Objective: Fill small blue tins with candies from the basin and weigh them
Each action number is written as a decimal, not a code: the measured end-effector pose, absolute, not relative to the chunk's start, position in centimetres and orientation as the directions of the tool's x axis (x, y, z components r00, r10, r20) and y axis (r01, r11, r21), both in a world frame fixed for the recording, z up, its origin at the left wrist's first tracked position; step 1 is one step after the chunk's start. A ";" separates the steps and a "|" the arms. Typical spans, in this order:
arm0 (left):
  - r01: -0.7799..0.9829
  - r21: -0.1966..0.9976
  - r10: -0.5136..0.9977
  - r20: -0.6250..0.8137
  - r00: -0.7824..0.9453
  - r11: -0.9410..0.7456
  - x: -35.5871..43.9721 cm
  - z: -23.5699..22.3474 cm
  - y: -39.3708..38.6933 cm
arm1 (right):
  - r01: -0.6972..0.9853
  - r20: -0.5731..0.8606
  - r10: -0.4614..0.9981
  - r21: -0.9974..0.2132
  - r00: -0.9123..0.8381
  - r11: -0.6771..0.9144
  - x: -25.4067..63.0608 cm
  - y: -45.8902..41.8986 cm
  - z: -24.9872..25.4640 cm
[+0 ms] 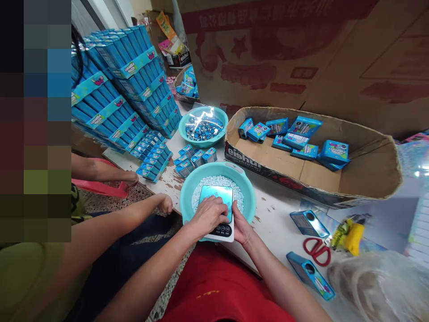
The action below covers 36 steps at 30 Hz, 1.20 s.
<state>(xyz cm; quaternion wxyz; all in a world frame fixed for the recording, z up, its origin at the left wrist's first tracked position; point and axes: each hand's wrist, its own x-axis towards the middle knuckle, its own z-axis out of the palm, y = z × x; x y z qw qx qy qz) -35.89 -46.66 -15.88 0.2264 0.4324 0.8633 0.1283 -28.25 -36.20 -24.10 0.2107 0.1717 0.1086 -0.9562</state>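
Observation:
A kitchen scale (207, 191) with a shiny blue plate and a black button strip rests over a turquoise basin (250, 197). White pellet-like candies (216, 180) lie in the basin around it. My left hand (210, 215) is on the plate, fingers bent and close together; what they hold, if anything, is hidden under them. Along the scale's right edge, my right hand (241, 226) is closed on it, with the thumb up beside the plate. Several small blue tins (197, 157) stand just beyond the basin.
Another turquoise basin (182, 127) holds shiny round lids. Blue packets lie in a cardboard tray (365, 154). Tall stacks of blue boxes (134, 71) rise at left, near a co-worker's hand (166, 204). At right are red scissors (317, 251), blue tins (310, 275) and a plastic bag (378, 286).

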 end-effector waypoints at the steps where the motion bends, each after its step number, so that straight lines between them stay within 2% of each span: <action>1: 0.691 0.411 0.803 -0.284 -0.523 0.595 -35.9 -15.9 -46.6 | 0.437 -0.370 -0.364 -0.136 -0.855 -0.889 -28.3 -36.2 -24.1; 12: 0.695 0.377 0.790 -0.332 -0.515 0.612 -36.2 -15.8 -46.2 | 0.445 -0.398 -0.351 -0.173 -0.848 -0.878 -28.2 -36.2 -24.2; 17: 0.714 0.360 0.797 -0.348 -0.494 0.600 -36.3 -15.3 -46.0 | 0.449 -0.379 -0.367 -0.153 -0.849 -0.880 -28.2 -36.2 -24.3; 26: 0.784 0.242 0.804 -0.360 -0.474 0.571 -35.0 -14.7 -45.6 | 0.480 -0.389 -0.398 -0.138 -0.831 -0.867 -28.1 -36.2 -24.5; 30: 0.760 0.274 0.797 -0.348 -0.493 0.589 -34.3 -15.3 -45.6 | 0.479 -0.408 -0.395 -0.125 -0.823 -0.869 -28.1 -36.1 -24.6; 34: 0.761 0.237 0.782 -0.356 -0.511 0.605 -34.1 -15.5 -45.6 | 0.466 -0.406 -0.388 -0.112 -0.827 -0.878 -28.0 -36.1 -24.7; 36: 0.738 0.255 0.770 -0.358 -0.529 0.625 -34.3 -15.3 -45.8 | 0.453 -0.405 -0.373 -0.122 -0.835 -0.883 -28.0 -36.0 -24.8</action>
